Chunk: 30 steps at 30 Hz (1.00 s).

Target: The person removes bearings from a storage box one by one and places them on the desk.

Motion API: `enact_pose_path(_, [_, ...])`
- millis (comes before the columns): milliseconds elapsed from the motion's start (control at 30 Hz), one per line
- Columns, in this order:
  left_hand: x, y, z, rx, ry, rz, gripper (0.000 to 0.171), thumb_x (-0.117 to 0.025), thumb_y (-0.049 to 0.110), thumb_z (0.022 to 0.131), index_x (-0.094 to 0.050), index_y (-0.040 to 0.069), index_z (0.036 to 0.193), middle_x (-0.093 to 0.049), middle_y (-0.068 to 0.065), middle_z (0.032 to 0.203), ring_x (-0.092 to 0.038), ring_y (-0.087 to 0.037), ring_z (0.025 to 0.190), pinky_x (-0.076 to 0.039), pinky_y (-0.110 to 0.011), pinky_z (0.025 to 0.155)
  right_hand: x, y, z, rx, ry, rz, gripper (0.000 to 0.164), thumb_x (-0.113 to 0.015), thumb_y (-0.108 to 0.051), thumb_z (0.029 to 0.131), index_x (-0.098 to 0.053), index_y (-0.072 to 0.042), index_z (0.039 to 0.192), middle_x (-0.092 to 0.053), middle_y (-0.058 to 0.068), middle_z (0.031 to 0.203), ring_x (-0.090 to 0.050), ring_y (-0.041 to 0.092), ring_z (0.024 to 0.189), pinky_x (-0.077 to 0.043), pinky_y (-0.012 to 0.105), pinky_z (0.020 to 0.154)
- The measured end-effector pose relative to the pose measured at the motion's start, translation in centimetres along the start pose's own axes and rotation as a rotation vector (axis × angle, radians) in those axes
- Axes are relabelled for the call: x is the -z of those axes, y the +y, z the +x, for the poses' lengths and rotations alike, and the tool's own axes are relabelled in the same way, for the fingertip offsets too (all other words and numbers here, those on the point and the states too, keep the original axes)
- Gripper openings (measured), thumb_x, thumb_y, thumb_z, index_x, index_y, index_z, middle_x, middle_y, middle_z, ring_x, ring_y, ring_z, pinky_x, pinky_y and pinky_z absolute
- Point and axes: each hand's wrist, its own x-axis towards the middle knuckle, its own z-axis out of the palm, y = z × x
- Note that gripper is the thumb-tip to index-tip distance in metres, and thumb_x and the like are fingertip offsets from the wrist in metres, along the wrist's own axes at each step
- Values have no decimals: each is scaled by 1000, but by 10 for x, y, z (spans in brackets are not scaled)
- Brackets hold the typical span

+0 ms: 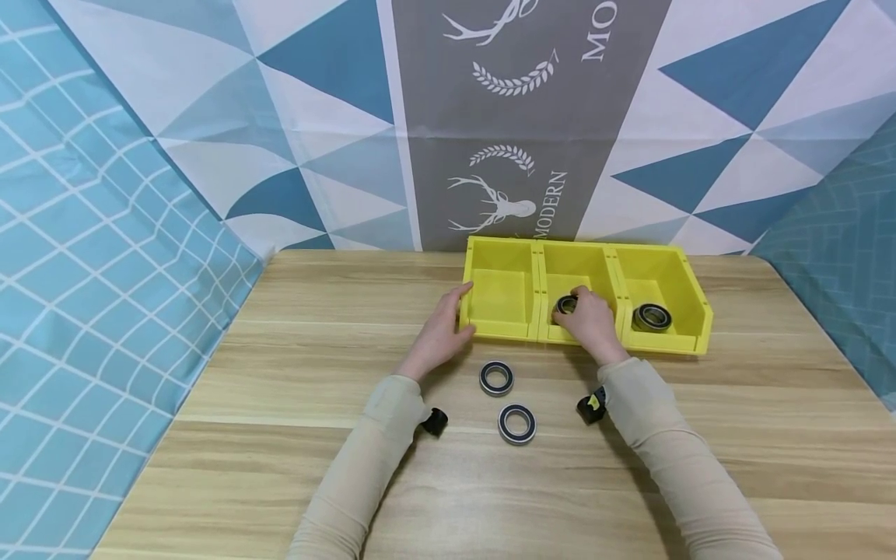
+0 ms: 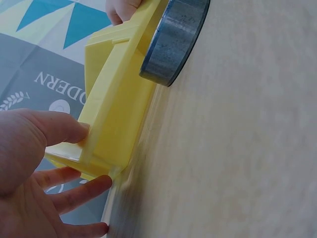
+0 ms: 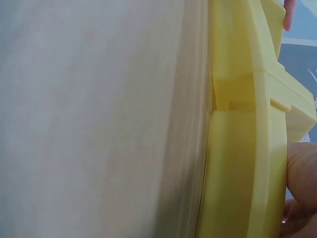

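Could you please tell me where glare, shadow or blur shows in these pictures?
Head view: pale glare on the table by the nearer loose bearing, shadow beside the right sleeve; left wrist view: dim shadow by the left fingers; right wrist view: the table's grain blurred.

White "MODERN" [image 1: 550, 205] and a cut-off "MO" [image 1: 600, 31] on the grey backdrop panel [image 1: 518, 117]

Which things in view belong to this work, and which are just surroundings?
Job:
yellow three-section bin
left hand touching it
right hand pinching a bearing
rightmost bearing
farther loose bearing
nearer loose bearing

Surroundings:
wooden table
deer-print backdrop
blue gridded cloth
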Motion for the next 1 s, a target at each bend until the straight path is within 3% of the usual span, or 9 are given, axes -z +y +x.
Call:
enact_pose_path(500, [-1,-1,0,-7,9,-1,73,-61,12,84,-21,21,144,-31,-10,143,-39,-23,125,-32,-37,106,1,3,0,52,-2,32,60,-61,-23,83,-38,6,130,-46,32,122,-48,46,107,-44,54,86])
enact_pose_path(1000, [-1,1,0,15,-5,-1,73,-60,12,84,-19,23,144,-30,-9,143,-37,-23,127,-31,-36,106,3,5,-4,112,82,93,57,-68,-18,78,-44,3,126,-45,28,120,-45,44,108,-42,54,89])
